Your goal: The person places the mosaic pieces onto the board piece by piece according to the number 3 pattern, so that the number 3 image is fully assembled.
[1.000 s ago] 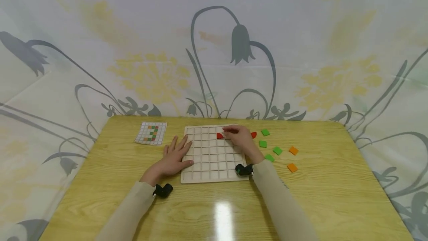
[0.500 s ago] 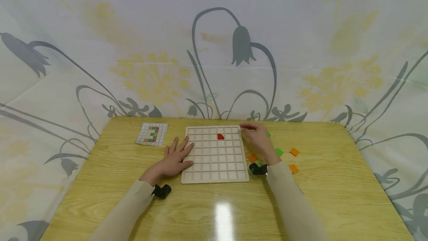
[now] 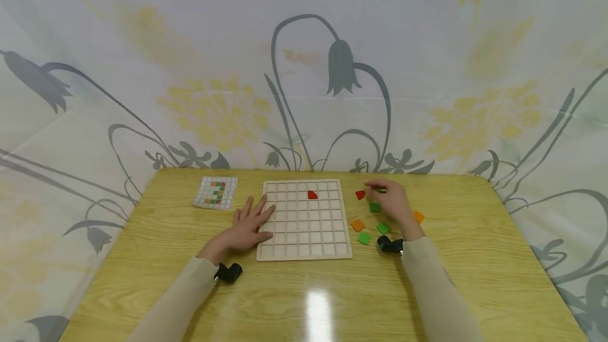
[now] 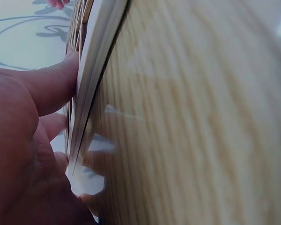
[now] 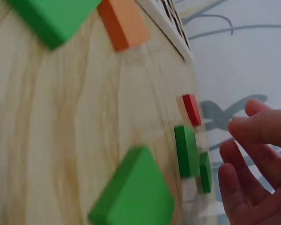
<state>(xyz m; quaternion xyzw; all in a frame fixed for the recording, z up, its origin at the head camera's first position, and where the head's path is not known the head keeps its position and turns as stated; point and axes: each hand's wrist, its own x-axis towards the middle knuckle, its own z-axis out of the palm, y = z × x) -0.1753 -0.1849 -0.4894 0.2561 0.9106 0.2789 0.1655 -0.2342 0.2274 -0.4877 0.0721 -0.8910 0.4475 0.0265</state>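
Note:
My left hand (image 3: 241, 232) lies with fingers spread over the left edge of a pale wooden grid board (image 3: 300, 237). In the left wrist view its thumb (image 4: 56, 86) presses against the board's rim. One red quarter-circle piece (image 3: 312, 195) sits in a cell of the second row from the back. Right of the board, my right hand (image 3: 393, 203) is above the loose tiles, fingers loosely bent and nothing between them. Left of its fingertips lies another red piece (image 3: 360, 195), with a green tile (image 3: 374, 207) just below the hand. Both also show in the right wrist view.
A paper card (image 3: 201, 194) with a coloured grid pattern lies left of the board. More green tiles (image 3: 363, 238) and orange tiles (image 3: 358, 225) are scattered to the board's right. Flower-printed cloth (image 3: 304, 94) hangs behind the wooden table (image 3: 266, 300).
My right hand has moved right, from over the board to above the loose tiles, uncovering the loose red piece. The red piece on the board and my left hand have stayed put.

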